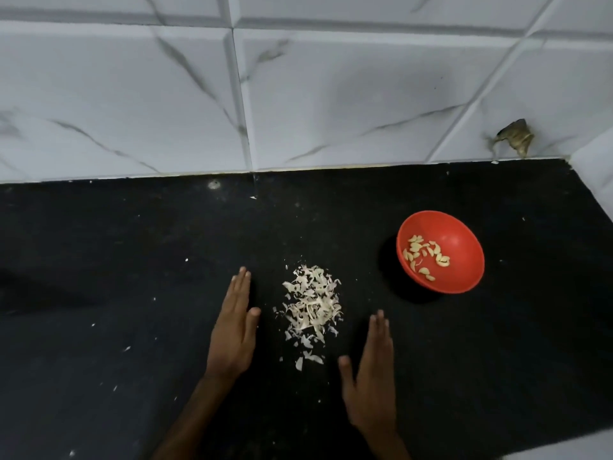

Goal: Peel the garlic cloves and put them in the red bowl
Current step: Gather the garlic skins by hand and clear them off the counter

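Left hand: your left hand lies just left of centre in the lower half of the frame. Its fingers are straight and pressed together, pointing toward the top of the frame, and the thumb juts out toward the peels. It grasps nothing.
Right hand: your right hand sits lower and right of centre, posed the same way, with straight fingers and the thumb spread to the left. It is released and holds nothing.
Contact with the surface: I cannot tell whether either hand rests on the countertop or floats just above it.
Garlic peels: a loose pile of pale, papery garlic peels lies between your two hands, touching neither. A few stray pieces trail toward the bottom of the frame.
Red bowl: the red bowl stands at right of centre, up and to the right of your right hand and well apart from the pile.
Garlic cloves: the peeled garlic cloves lie scattered across the bottom of the bowl. You have none in hand or on the surface.
Countertop: the black countertop fills the lower half of the frame and is dotted with small white flecks.
Wall: a white marbled tiled wall fills the upper half, with a broken patch at its upper right, just above the counter edge.
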Demonstrator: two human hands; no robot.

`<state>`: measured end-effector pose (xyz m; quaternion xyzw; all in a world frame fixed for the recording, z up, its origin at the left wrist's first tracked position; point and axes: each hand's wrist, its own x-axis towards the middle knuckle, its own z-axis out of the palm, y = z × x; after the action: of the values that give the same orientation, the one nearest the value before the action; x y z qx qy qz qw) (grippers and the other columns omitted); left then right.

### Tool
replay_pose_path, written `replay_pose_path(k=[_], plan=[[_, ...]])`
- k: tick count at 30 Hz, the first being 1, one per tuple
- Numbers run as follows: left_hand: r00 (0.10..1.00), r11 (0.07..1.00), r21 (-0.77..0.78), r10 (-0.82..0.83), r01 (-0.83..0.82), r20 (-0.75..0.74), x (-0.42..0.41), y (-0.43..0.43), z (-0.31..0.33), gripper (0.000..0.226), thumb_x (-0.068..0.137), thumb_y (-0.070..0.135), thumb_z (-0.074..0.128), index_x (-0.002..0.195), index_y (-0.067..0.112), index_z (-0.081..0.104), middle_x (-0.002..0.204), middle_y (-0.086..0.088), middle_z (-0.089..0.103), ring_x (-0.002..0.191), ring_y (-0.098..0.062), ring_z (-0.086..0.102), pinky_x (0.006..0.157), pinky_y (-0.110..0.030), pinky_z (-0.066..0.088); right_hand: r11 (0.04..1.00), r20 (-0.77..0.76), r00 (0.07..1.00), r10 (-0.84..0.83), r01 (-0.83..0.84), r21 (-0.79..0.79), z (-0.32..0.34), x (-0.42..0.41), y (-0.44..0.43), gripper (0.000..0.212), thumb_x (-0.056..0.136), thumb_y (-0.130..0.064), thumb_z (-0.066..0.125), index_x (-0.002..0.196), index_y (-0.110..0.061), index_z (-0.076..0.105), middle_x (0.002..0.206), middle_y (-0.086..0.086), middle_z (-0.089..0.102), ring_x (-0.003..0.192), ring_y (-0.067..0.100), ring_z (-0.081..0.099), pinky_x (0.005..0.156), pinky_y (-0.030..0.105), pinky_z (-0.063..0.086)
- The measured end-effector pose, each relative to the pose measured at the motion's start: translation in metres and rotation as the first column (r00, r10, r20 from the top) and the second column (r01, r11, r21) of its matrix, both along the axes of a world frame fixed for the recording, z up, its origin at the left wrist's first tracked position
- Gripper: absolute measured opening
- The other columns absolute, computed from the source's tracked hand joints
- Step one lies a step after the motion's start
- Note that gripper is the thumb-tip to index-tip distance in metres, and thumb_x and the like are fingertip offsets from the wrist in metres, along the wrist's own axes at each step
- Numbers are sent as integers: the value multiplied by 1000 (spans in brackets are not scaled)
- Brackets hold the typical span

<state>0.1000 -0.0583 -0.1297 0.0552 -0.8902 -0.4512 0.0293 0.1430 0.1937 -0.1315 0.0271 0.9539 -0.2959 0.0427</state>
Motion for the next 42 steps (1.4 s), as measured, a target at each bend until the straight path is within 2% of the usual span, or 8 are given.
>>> replay_pose_path(k=[4, 10, 13, 16, 20, 25, 33, 42], plan=[[973, 946, -231, -228, 227, 23, -23, 35, -8, 75, 102, 64, 4, 161, 18, 8, 169, 5, 3, 156, -8, -2, 128, -34, 1, 985, 42, 996, -84, 77, 155, -7, -6, -58, 87, 99, -70, 5, 161, -10, -10, 169, 5, -19, 157, 19, -12, 128, 43, 8], [999, 804, 594, -16, -10, 38, -39, 54, 31, 60, 106, 44, 24, 159, 15, 26, 165, 8, 29, 152, -10, 27, 123, -30, 26, 944, -162, 986, -28, -27, -329, 10, -67, -88, 62, 108, -39, 28, 162, -13, 13, 171, -4, 5, 157, 11, 2, 128, 43, 9], [999, 989, 149, 0, 8, -55, -15, 17, 30, 59, 107, 41, 26, 161, 17, 19, 168, 9, 17, 155, -9, 13, 128, -34, 9, 973, -180, 975, -128, 88, -215, 13, -57, -46, 62, 107, -44, 26, 162, -17, 16, 171, -5, 6, 157, 13, 3, 126, 46, 6], [999, 886, -464, -1, 19, 39, 34, -9, 3, 72, 104, 50, 24, 162, 10, 8, 171, -2, 0, 157, -17, -3, 128, -43, 5, 974, -85, 984, -155, 166, 153, -1, -14, -1, 76, 103, -58, 15, 161, -10, 14, 171, 4, -2, 158, 21, 2, 125, 56, 14], [981, 864, -466, -164, 192, 100, 47, 27, -21, 64, 106, 39, 28, 160, 7, 16, 170, -7, 8, 157, -18, 1, 126, -44, 15, 966, 46, 999, -17, 4, 258, -7, -15, -31, 82, 101, -63, -1, 161, -8, 9, 170, 8, 0, 157, 23, 1, 126, 49, 17], [980, 980, 27, -197, 196, 34, 5, 35, 25, 63, 105, 13, 49, 161, 25, 23, 166, 15, 22, 151, 0, 21, 125, -34, 24, 977, -99, 991, 93, -109, -181, 9, -50, -60, 60, 108, -43, 25, 162, -18, 15, 171, -5, 4, 157, 10, 1, 128, 41, 5], [804, 749, -497, 574, -438, 156, 93, -110, -3, 91, 96, 67, 18, 158, 4, -1, 168, -20, 2, 156, -37, 1, 126, -47, 0, 996, -56, 998, -38, 42, 81, -5, -26, -15, 84, 101, -66, 6, 161, -8, 16, 171, 3, 3, 158, 17, 0, 128, 47, 9], [958, 916, -284, -262, 285, 117, -10, 6, -2, 79, 100, 69, 12, 162, 19, 8, 169, 6, 1, 156, -9, -1, 128, -32, 4, 959, -73, 960, 269, -274, -71, -4, -60, -75, 79, 103, -63, 6, 162, -10, 12, 171, 1, 4, 157, 10, -2, 128, 34, 5]])
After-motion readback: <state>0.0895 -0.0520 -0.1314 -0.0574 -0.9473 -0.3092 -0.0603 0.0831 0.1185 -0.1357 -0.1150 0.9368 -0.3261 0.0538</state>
